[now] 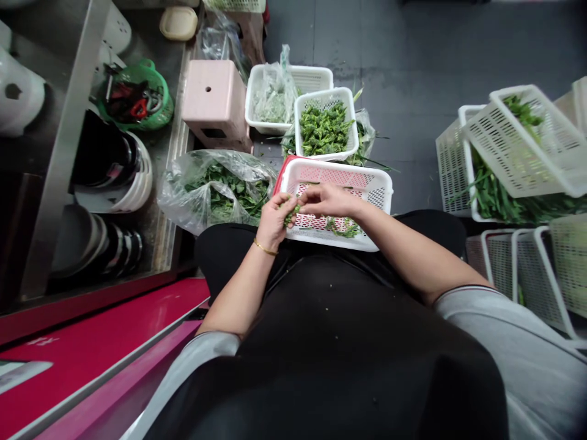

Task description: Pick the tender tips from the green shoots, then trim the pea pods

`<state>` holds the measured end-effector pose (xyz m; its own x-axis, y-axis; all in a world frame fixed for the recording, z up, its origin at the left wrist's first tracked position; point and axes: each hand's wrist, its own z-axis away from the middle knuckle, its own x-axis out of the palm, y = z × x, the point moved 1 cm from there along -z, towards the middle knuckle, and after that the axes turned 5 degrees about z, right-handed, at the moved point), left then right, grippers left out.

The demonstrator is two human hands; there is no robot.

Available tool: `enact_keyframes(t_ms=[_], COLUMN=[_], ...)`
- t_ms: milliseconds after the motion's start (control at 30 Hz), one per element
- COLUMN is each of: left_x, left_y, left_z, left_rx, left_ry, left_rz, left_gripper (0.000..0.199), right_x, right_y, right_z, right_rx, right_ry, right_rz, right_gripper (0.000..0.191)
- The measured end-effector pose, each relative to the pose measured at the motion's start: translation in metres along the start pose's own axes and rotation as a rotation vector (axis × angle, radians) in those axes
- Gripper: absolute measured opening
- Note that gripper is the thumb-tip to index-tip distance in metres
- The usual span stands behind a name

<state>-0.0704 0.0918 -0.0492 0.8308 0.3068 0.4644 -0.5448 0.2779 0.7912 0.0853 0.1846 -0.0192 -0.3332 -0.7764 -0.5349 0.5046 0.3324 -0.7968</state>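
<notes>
My left hand (274, 221) is closed around a small bunch of green leafy vegetable (292, 211). Beside it, the fingers of my right hand (326, 200) are pinched together close to that bunch; whether anything is between them is too small to make out. Both hands are over a white plastic basket (384, 183) by my lap, with a few green sprigs (343, 227) at its bottom. Something red (283, 170) shows at the basket's left edge. Just beyond stands a smaller white basket (353, 146) full of green vegetable pieces (324, 127).
A clear plastic bag (177, 183) of leafy greens lies to the left, near a pink stool (208, 91). Metal shelving (68, 122) with bowls runs along the left. At right, white baskets (452, 165) hold long green leaves (499, 198). Grey tiled floor (403, 73) lies ahead.
</notes>
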Motion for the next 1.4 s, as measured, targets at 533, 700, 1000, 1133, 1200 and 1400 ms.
enact_keyframes(t_ms=[533, 700, 1000, 1133, 1200, 1400], left_x=[-0.004, 0.009, 0.002, 0.01, 0.011, 0.018], left_y=[0.002, -0.009, -0.009, -0.008, -0.004, 0.007], left_z=[0.002, -0.001, 0.011, 0.016, 0.018, 0.034], left_rx=[-0.144, 0.005, -0.222, -0.107, -0.049, 0.159], left_ry=[-0.133, -0.082, -0.27, -0.283, -0.328, -0.682], left_rz=[0.151, 0.031, -0.326, -0.587, -0.655, -0.863], left_gripper=[0.038, 0.037, 0.037, 0.025, 0.021, 0.017], right_x=[0.014, 0.021, 0.002, 0.022, 0.024, 0.013], right_y=[0.03, 0.01, 0.016, -0.018, -0.024, -0.021], right_z=[0.005, 0.017, 0.031, 0.036, 0.038, 0.067], right_rx=[0.175, 0.128, 0.068, -0.083, -0.078, -0.024], right_ry=[0.23, 0.121, 0.24, 0.212, 0.228, -0.073], right_rz=[-0.046, -0.375, -0.025, 0.273, 0.328, -0.052], right_gripper=[0.011, 0.016, 0.028, 0.017, 0.012, 0.013])
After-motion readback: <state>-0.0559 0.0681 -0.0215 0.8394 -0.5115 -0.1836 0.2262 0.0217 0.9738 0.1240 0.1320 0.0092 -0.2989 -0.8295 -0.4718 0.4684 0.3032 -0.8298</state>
